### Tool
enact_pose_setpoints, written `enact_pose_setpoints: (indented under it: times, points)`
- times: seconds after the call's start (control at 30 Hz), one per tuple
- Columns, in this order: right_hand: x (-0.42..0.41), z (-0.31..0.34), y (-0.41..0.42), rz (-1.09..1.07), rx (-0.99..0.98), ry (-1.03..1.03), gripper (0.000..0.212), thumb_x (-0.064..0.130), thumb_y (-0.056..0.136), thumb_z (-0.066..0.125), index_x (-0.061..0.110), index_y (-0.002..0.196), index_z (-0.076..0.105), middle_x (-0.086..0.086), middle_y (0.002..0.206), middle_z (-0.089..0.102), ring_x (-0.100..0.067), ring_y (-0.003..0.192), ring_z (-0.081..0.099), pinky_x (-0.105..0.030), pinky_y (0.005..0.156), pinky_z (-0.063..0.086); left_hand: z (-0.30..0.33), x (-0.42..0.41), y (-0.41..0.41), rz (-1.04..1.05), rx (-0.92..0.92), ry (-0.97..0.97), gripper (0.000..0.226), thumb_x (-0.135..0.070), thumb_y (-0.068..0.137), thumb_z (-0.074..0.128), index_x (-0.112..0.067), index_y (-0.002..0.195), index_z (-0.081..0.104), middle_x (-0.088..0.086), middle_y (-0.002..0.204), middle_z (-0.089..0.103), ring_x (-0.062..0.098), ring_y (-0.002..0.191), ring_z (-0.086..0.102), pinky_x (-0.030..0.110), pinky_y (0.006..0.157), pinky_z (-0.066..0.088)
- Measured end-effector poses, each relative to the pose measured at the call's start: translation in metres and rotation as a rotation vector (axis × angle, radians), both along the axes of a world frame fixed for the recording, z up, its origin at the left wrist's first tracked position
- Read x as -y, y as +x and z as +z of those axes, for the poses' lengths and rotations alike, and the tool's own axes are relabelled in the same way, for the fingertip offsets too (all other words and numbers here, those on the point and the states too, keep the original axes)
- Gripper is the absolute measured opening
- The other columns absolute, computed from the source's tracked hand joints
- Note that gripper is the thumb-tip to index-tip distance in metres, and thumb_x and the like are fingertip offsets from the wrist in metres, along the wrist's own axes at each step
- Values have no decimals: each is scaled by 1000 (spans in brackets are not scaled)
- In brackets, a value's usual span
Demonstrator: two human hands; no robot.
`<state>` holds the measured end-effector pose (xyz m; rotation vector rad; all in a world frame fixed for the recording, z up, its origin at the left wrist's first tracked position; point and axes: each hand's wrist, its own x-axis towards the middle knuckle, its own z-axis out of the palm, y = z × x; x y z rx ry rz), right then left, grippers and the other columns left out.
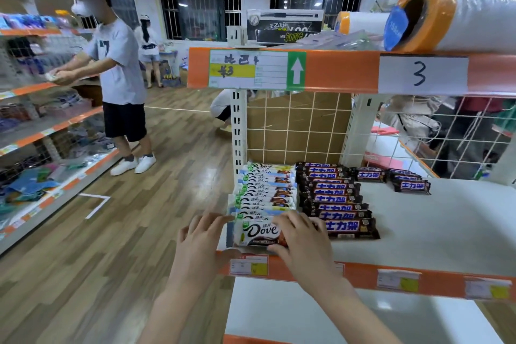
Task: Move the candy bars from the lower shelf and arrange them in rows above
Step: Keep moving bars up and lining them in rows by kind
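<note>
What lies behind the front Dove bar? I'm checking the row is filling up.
Behind the front Dove bar, held by the left hand and right hand, a row of Dove bars overlaps back to the mesh panel. Each bar covers part of the next.

Middle shelf [446, 220]: white board, orange front lip with price tags, wire grid behind.
- Dove row [265, 190]: white-wrapped bars overlapping from far to near along the left edge; nearest bar [258, 233] lies at the front lip, a hand at each end.
- Brown row [335, 201]: dark bars just right of the Dove row, touching it, overlapping likewise.
- Single brown bar [370, 175]: far, just right of the brown row.
- Short stack [410, 180]: a few brown bars further right, far.

Lower shelf [307, 315]: white board, near.

Top shelf [335, 70]: orange lip; film rolls [446, 14] at right, boxes [284, 25] further left.
</note>
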<state>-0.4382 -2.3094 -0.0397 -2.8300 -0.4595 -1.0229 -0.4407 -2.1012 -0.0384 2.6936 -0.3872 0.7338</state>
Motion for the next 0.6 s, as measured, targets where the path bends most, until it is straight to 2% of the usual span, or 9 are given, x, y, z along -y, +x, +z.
enact_pose_setpoints:
  times: [0.1, 0.2, 0.33, 0.43, 0.6]
  points:
    - [-6, -3, 0, 52, -31, 31, 46, 51, 54, 85, 34, 90, 61, 16, 88, 59, -8, 81, 63, -32, 72, 50, -3, -3, -2, 4, -42, -1, 67, -46, 47, 87, -32, 107, 59, -10, 105, 63, 20, 92, 62, 33, 67, 37]
    - [-9, -2, -1, 68, -54, 44, 36, 49, 61, 82, 36, 86, 60, 17, 87, 57, -7, 81, 61, -30, 73, 47, -7, -3, -2, -2, -94, -56, 69, -48, 51, 84, -40, 111, 49, -10, 107, 61, 21, 97, 59, 38, 71, 40]
    - [-11, -2, -5, 54, -81, 76, 31, 44, 64, 82, 37, 87, 62, 19, 89, 57, -7, 83, 61, -29, 73, 45, -9, 0, -3, 10, -116, -64, 61, -45, 62, 79, -36, 118, 55, -9, 115, 58, 21, 108, 52, 39, 79, 36]
    - [-11, -2, -8, 51, -112, 117, 25, 41, 70, 79, 36, 90, 65, 18, 92, 58, -7, 86, 60, -29, 73, 42, -4, 4, -5, 21, -151, -80, 61, -48, 69, 73, -35, 125, 52, -11, 123, 52, 19, 117, 45, 37, 85, 31]
    - [-4, 2, -12, 32, -142, 181, 10, 35, 83, 62, 33, 93, 65, 16, 93, 59, -8, 85, 58, -30, 75, 40, 0, 5, -9, 37, -188, -103, 60, -51, 74, 68, -37, 129, 47, -12, 130, 45, 15, 123, 37, 36, 92, 29]
